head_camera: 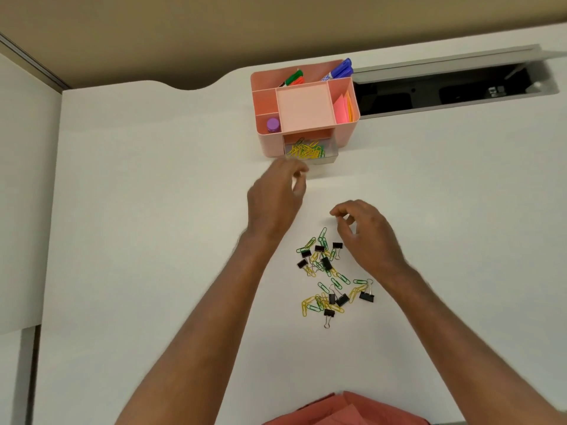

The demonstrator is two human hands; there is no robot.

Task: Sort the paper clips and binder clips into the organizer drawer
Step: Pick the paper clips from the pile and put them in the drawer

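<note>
A pink desk organizer (271,145) stands at the back of the white desk. Its clear drawer (330,155) is pulled out and holds yellow and green paper clips (303,151). My left hand (274,197) hovers just in front of the drawer with its fingers loosely curled and apart, and nothing shows in them. My right hand (366,233) is above the top edge of a loose pile on the desk, thumb and forefinger pinched close; whether they hold anything is hidden. The pile mixes green and yellow paper clips (322,237) with black binder clips (326,262).
The organizer's top holds markers (339,70), pink sticky notes (343,108) and a purple-capped item (272,124). An open cable hatch (445,87) lies to its right. The desk's left edge (59,210) borders another panel. Pink clothing (340,409) shows at the near edge.
</note>
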